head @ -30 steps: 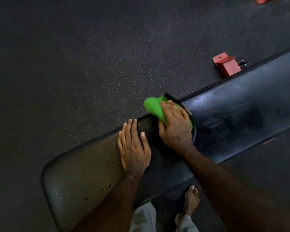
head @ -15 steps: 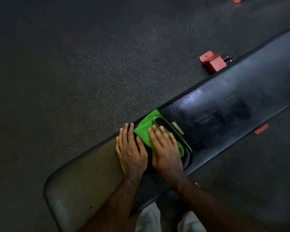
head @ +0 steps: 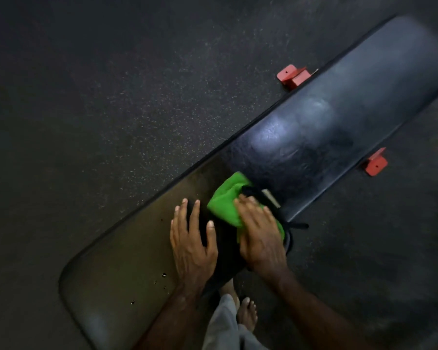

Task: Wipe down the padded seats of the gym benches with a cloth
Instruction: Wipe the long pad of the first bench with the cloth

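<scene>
dark speckled floor; long black bench pad runs diagonally. right hand, fingers flat, presses green cloth, dragged back from far edge to near edge mid-pad: stroke finishing. left hand flat, bracing pad beside it.

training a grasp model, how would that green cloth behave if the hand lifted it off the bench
The green cloth lies bunched and folded under the right hand, so it would likely hang limp. It looks thin, so probably light. Pushed along the bench pad, it would probably crumple and not keep its shape.
</scene>
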Tool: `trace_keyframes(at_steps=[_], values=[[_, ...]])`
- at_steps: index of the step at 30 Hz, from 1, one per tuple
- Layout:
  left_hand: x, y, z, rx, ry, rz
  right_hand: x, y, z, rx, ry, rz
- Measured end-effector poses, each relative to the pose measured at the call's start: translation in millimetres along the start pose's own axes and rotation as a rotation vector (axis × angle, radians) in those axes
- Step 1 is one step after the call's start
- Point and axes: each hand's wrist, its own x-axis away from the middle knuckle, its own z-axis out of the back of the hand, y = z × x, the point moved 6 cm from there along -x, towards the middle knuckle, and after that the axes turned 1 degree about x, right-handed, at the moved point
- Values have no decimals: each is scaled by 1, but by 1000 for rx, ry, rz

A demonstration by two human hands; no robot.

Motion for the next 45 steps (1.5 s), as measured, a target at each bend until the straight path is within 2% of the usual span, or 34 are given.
trace_keyframes(at_steps=[2,3,4,6,7,8,9,11,12,13,15,17,18,21,22,23,25,26,27,29,31,32,34,36,37,40,41,43,45], values=[[3,1,0,-17,15,-15,8,2,4,-77,128,-260],[2,1,-1,-21,18,-24,12,-8,-1,-82,128,-275],[5,1,0,-26,16,-39,19,-19,-8,-82,86,-210],[10,0,2,-48,1,-68,32,-31,-16,-64,-31,41],[16,-1,3,-64,-10,-81,35,-22,-12,-48,-41,111],[21,-6,5,-81,-14,-79,33,-11,-8,-42,-3,104],[28,-8,8,-86,-13,-68,35,3,0,-67,71,1],[36,-15,13,-84,-1,-32,42,21,10,-193,266,-327],[43,-17,14,-87,1,-30,49,17,8,-210,294,-378],[45,-20,14,-92,3,-39,50,5,3,-200,240,-331],[51,-23,13,-102,-4,-68,64,-16,-14,-132,47,-45],[54,-25,12,-96,9,-75,68,-8,-13,-87,-20,109],[53,-24,11,-85,21,-66,64,2,-9,-103,32,67],[54,-28,12,-58,41,-62,63,5,-6,-224,293,-283],[53,-28,12,-50,38,-66,65,-8,-12,-207,282,-302],[53,-30,12,-45,33,-69,68,-24,-22,-171,218,-226],[52,-32,11,-34,21,-68,77,-46,-33,-95,60,71],[51,-30,11,-16,19,-69,77,-43,-29,-90,24,160],[51,-31,12,12,16,-71,75,-36,-25,-108,25,163],[51,-32,16,62,10,-78,70,-21,-16,-183,147,-19],[51,-43,26,63,20,-68,75,-35,-21,-231,262,-174],[51,-51,32,53,30,-61,78,-51,-31,-217,249,-142],[49,-71,45,30,44,-49,84,-84,-52,-144,81,74],[47,-89,57,6,45,-19,76,-82,-53,-66,11,179],[44,-99,66,-4,48,1,66,-77,-48,-38,35,136],[34,-119,83,-28,52,46,49,-73,-35,56,129,-159],[30,-124,86,-34,54,54,49,-85,-39,108,102,-169],[23,-132,91,-35,59,62,55,-115,-58,168,1,41],[14,-130,90,-40,64,48,53,-118,-62,205,-92,261]])
